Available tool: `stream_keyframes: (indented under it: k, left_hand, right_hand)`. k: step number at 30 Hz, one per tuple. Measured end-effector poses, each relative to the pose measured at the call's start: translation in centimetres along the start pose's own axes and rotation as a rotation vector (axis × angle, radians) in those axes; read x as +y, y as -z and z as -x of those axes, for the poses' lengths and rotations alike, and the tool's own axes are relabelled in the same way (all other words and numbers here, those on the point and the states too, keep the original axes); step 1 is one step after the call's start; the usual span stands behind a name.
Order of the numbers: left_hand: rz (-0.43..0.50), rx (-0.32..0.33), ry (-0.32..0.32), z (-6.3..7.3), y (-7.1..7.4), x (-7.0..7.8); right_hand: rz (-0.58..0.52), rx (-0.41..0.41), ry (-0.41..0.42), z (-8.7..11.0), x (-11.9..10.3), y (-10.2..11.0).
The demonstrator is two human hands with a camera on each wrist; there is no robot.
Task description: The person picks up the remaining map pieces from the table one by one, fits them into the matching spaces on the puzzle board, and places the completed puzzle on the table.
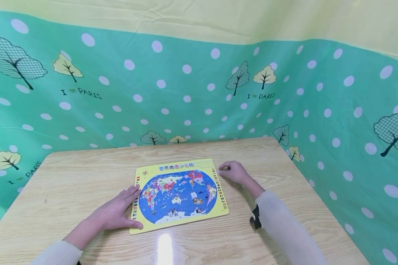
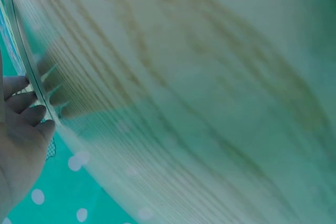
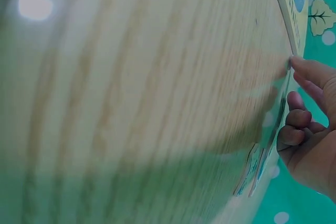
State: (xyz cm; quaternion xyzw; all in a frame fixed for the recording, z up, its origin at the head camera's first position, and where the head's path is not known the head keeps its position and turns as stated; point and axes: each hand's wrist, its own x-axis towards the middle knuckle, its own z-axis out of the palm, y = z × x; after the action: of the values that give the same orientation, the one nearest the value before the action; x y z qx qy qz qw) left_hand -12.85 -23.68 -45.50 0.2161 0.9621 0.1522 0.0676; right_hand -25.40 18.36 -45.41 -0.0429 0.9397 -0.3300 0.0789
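A yellow-bordered world map board (image 1: 177, 167), with flags down its sides and pictures on its blue oval, lies flat on the wooden table. My left hand (image 1: 117, 211) spreads along its left edge, fingertips at the border and thumb on the near left corner. In the left wrist view the fingers (image 2: 26, 109) show at the board's edge. Beside the far right border, my right hand (image 1: 234, 172) has its thumb and index finger together on a small pale piece (image 1: 219, 172), mostly hidden by the fingertips. The other right fingers are curled in.
Under the right hand, a small flat printed piece (image 3: 248, 170) lies on the table (image 1: 86, 176). A dark strap (image 1: 255, 217) hangs at the right sleeve. Green dotted cloth (image 1: 185, 92) with trees rises behind the table and along its right side.
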Motion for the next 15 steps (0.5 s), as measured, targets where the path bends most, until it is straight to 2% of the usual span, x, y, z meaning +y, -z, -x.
stream_keyframes:
  k: [15]
  left_hand:
    - [0.004, 0.001, 0.002, 0.03, 0.12, 0.19]
  right_hand:
    - [0.032, 0.025, 0.066, -0.39, 0.01, -0.62]
